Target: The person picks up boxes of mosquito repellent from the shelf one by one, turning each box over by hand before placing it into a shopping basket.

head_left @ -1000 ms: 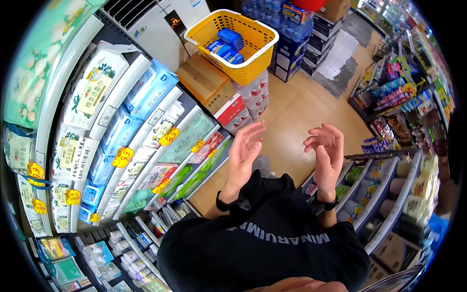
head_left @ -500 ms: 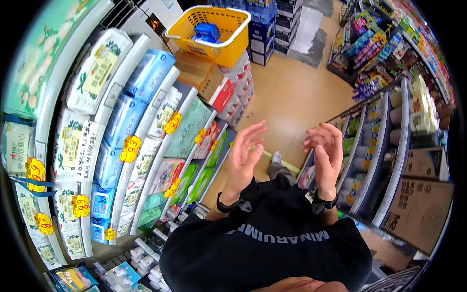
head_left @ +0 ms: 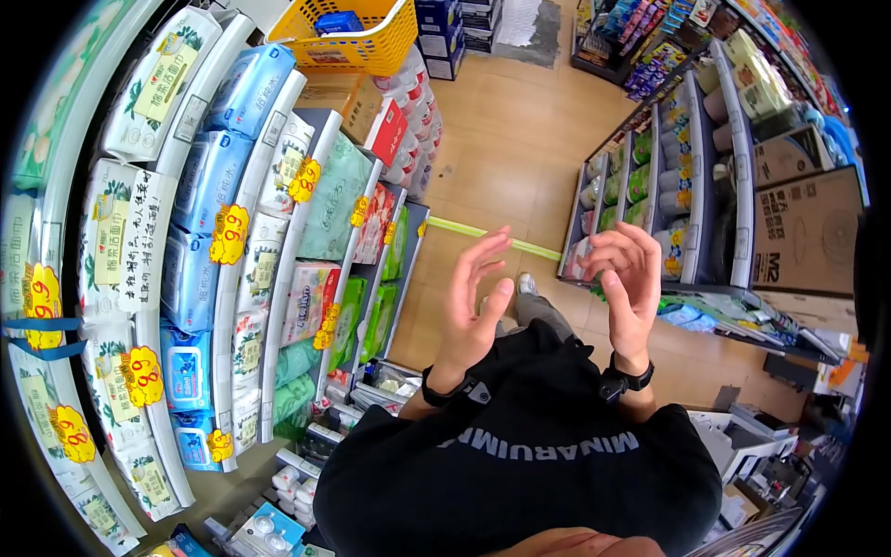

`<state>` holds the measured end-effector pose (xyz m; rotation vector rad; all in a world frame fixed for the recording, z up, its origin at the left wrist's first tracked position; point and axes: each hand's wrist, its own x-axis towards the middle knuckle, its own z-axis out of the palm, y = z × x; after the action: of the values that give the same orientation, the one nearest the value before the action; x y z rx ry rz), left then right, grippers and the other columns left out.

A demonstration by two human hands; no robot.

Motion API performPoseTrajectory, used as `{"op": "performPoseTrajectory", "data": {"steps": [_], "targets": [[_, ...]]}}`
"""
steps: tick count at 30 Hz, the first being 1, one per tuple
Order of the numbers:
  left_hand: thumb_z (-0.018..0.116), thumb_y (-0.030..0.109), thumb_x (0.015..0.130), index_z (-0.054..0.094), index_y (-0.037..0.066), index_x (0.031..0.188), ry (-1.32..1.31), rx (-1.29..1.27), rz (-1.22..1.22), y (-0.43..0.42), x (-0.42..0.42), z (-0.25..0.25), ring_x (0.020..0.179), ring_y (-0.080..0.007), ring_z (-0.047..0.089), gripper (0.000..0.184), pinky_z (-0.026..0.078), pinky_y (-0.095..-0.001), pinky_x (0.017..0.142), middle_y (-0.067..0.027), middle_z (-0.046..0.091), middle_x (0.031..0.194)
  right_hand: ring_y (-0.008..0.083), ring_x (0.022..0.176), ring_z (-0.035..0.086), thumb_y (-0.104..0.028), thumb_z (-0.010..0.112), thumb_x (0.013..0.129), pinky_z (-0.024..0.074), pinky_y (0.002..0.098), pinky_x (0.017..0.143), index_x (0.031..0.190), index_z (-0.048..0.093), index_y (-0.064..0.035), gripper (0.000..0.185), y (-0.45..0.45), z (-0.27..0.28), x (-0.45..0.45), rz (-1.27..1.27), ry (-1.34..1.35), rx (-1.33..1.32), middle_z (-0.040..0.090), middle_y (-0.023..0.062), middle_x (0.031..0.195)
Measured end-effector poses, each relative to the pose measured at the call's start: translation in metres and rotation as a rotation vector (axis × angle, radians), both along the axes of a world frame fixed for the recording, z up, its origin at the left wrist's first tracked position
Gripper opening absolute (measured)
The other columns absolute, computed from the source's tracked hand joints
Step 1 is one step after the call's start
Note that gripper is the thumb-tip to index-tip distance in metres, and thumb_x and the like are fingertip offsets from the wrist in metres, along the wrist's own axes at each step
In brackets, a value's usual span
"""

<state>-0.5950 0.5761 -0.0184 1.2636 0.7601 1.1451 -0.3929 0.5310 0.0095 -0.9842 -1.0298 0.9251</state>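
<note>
My left hand is raised in front of my chest, fingers apart and slightly curved, with nothing in it. Across from it, my right hand is also raised, its fingers loosely bent and apart from the thumb, holding nothing. A gap separates the two hands, and neither touches any goods. Nearest to my left hand are green packs on the lower left shelves. To the right of my right hand stands a shelf unit with rolls and packs.
Shelves at left carry white tissue packs, blue wipes packs and yellow price tags. A yellow basket sits above wrapped goods. A cardboard box is at right. A yellow-green floor strip crosses the aisle.
The view has shifted along the aisle: the basket sits higher in the picture and more floor and clutter show at lower right. Both hands stay raised and empty in nearly the same pose.
</note>
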Motion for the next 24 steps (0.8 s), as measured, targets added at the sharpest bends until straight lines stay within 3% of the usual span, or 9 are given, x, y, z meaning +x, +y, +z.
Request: {"op": "performPoseTrajectory", "data": {"steps": [13,24], "targets": [[0.06,0.012,0.095,0.049,0.001,0.139,-0.035,0.074,-0.087,-0.065,0.052,0.008,0.134,-0.0259,0.051,0.046,0.042,-0.0388,0.107,-0.0173,0.05,0.147,0.0207,0.098,0.062,-0.002,0.06,0.095,0.0502,0.0327,0.085,0.144,0.035,0.0024,0.056,-0.09,0.02,0.044,-0.063,-0.042,0.05,0.057,0.0199,0.126],[0.061,0.014,0.096,0.05,-0.001,0.137,-0.035,0.187,-0.199,-0.161,0.204,0.02,0.132,-0.0279,0.052,0.046,0.043,-0.0387,0.106,-0.0194,0.05,0.146,0.0225,0.097,0.063,-0.005,0.061,0.093,0.0498,0.034,0.085,0.143,0.036,0.0034,0.057,-0.217,0.029,0.186,-0.168,-0.047,0.16,0.057,0.0231,0.124]]}}
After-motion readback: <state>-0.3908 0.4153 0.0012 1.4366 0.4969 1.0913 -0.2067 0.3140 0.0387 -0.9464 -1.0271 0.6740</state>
